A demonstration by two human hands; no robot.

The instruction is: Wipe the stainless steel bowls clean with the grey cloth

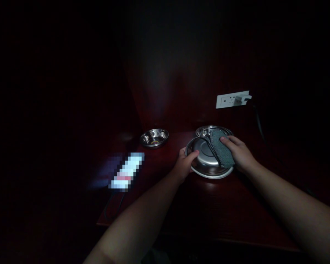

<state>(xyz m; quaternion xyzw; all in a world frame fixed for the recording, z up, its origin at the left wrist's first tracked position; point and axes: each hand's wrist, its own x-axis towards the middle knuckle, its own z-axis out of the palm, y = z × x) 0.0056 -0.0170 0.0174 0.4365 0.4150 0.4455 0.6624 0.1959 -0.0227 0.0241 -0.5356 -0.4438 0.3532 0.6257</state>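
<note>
A shiny steel bowl (206, 167) is held up over the table, its underside turned toward me. My left hand (185, 163) grips the bowl's left rim, thumb lying on the metal. In my right hand (240, 152) is a folded grey-green cloth (224, 148), pressed against the right part of the bowl. The right thumb lies on top of the cloth; the other fingers are partly hidden. Just behind the held bowl, more steel dishware (213, 129) stands on the table, partly covered by the bowl and cloth.
Another steel bowl (154, 138) with a yellow label inside stands upright at the back left. A lit, pixelated screen (128, 172) with a cord lies at left on the dark red table (209, 209). A white wall socket (232, 99) holds a plug with a hanging cable.
</note>
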